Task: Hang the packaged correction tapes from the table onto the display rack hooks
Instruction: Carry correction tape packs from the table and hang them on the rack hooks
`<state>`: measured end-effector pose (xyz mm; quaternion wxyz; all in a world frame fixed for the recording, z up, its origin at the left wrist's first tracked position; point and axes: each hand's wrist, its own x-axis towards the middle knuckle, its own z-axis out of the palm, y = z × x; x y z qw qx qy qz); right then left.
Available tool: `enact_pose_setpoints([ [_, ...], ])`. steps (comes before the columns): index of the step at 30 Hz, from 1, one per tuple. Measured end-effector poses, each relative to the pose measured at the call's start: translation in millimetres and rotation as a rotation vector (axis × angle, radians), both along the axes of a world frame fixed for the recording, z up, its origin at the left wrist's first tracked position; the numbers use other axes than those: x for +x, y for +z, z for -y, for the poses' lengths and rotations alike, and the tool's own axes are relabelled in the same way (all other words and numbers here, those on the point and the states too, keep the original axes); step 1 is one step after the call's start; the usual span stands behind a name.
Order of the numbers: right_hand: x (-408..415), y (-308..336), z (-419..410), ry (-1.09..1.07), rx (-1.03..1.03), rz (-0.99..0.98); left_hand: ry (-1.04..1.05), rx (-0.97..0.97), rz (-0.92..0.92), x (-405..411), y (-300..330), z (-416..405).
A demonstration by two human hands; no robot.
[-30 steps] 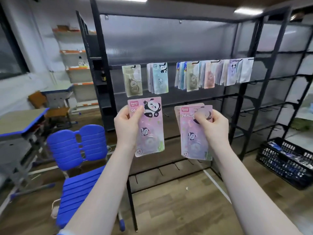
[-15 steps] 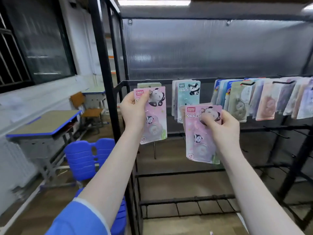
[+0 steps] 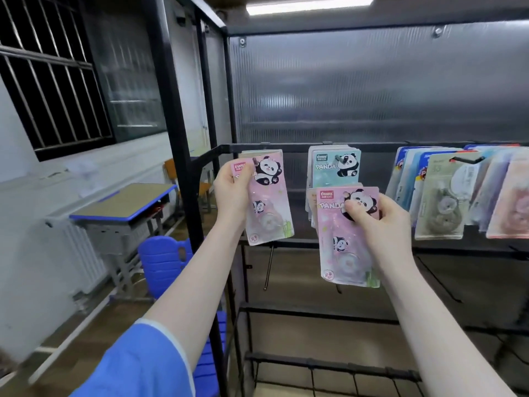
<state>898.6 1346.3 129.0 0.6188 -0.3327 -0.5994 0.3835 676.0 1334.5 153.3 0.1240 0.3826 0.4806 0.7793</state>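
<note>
Up high, left hand [image 3: 233,187] pinching pink pack [image 3: 269,202] — upper-left corner, by hook.

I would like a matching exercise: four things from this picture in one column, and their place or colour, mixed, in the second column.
Things:
1. pink pack in the left hand
2. pink pack in the right hand
3. teal panda pack
4. chair

Descriptions:
A. hangs on a rack hook
B. blue, on the floor left of the rack
C. raised to the leftmost hook
D. held lower, below the teal pack

Pairs: 1-C, 2-D, 3-A, 4-B
</note>
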Motion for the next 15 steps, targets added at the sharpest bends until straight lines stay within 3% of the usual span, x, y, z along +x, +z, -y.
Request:
enact_pose_setpoints([
  [4, -2, 0, -8, 0.032, 0.017, 0.022, 0.069, -0.110, -0.005, -8, 1, -20],
  [8, -1, -2, -15, 0.061, 0.019, 0.052, 0.273, -0.204, 0.002, -6, 11, -30],
  [15, -3, -4, -23, 0.203, -0.049, -0.003, 0.426, -0.090, -0.077, -10, -3, -8],
])
